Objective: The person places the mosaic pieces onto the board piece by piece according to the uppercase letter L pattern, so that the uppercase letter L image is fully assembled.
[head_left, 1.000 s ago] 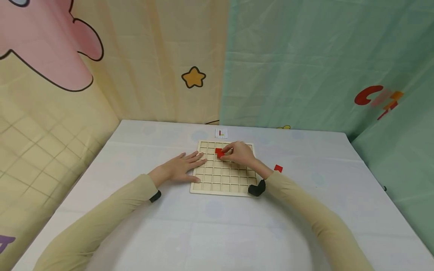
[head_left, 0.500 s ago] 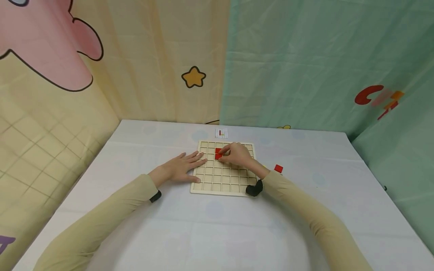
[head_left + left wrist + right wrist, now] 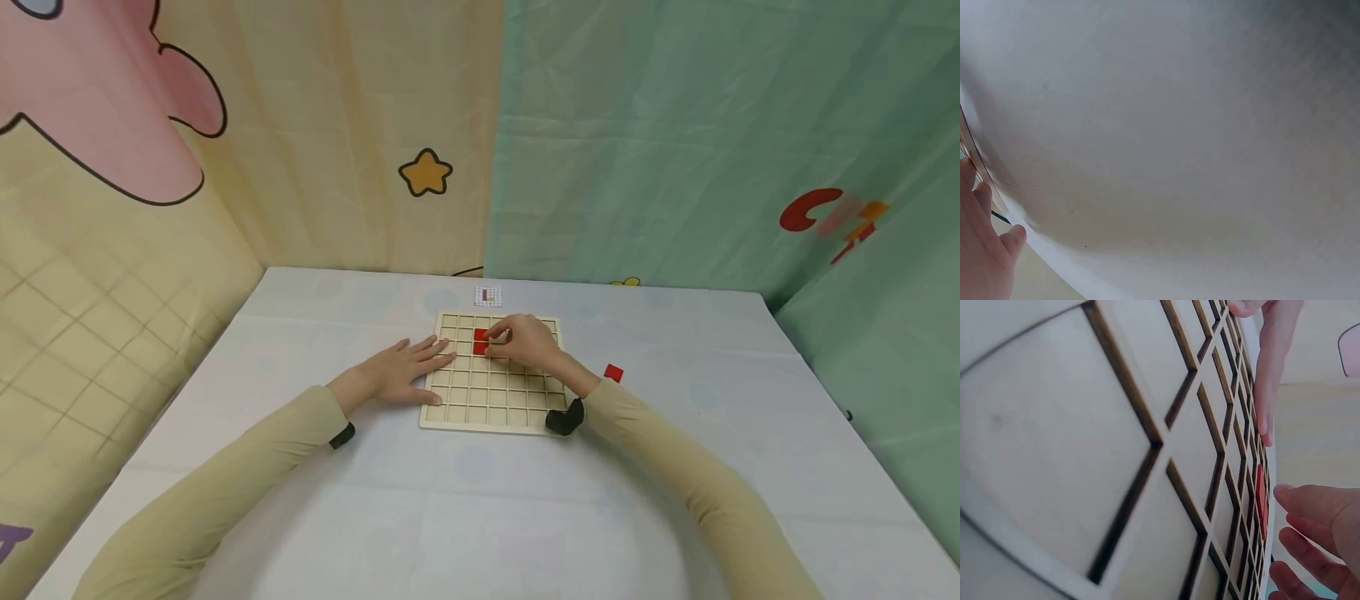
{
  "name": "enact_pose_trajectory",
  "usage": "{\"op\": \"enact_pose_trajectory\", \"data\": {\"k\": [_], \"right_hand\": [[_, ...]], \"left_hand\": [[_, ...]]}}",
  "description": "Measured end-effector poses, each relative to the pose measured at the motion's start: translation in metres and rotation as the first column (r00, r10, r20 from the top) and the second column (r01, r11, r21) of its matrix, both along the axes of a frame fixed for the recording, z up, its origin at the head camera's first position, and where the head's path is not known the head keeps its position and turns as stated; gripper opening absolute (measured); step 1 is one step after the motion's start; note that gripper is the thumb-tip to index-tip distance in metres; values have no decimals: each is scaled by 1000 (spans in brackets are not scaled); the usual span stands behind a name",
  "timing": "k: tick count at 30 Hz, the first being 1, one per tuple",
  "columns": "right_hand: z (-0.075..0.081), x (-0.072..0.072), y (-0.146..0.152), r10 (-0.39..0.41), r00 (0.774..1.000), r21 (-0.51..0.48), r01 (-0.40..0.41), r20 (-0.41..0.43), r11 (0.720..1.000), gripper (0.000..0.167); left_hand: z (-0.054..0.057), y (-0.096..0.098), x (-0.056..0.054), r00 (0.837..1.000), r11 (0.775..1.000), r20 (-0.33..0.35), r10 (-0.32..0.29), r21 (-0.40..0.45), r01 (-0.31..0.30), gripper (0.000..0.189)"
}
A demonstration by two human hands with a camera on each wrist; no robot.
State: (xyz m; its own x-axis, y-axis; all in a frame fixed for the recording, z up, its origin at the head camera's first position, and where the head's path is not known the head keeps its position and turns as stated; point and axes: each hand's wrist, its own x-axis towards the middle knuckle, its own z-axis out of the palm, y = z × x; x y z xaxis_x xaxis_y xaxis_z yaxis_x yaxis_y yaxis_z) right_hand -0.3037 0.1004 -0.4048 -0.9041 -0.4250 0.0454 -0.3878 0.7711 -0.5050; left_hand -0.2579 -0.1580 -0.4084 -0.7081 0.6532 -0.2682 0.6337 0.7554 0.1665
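Note:
A pale wooden grid board (image 3: 491, 417) lies on the table. Two red square tiles sit in adjoining cells, the far tile (image 3: 479, 334) directly behind the near tile (image 3: 481, 348). My right hand (image 3: 525, 342) is over the board, its thumb and fingertips right at the tiles' right edges. In the right wrist view, the red tiles (image 3: 1262, 500) lie within the grid, and the thumb and bent fingers (image 3: 1310, 556) are spread with nothing between them. My left hand (image 3: 393, 372) lies flat with fingers spread, its fingertips resting on the board's left edge.
Another red tile (image 3: 614, 372) lies on the white-covered table (image 3: 472, 517), right of the board beside the right forearm. A small card (image 3: 488, 297) printed with a coloured grid pattern lies behind the board. Patterned curtains (image 3: 360, 150) rise behind the table.
The right hand has set a tilted red tile flat into the cell in front of the other, and its fingers have loosened from it. The left hand stays in place.

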Motion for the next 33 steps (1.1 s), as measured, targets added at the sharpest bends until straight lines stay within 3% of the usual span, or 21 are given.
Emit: {"op": "enact_pose_trajectory", "data": {"k": [18, 26, 33], "right_hand": [[21, 9, 39, -53, 997, -13, 52, -60, 999, 31], [26, 12, 72, -35, 993, -35, 32, -109, 999, 33], [24, 22, 115, -93, 990, -16, 92, -102, 996, 34]], "left_hand": [[0, 1, 0, 1000, 1000, -23, -5, -14, 4, 82], [-4, -7, 1, 999, 1000, -32, 2, -11, -2, 82], [-3, -1, 0, 999, 1000, -35, -14, 5, 14, 81]]}}
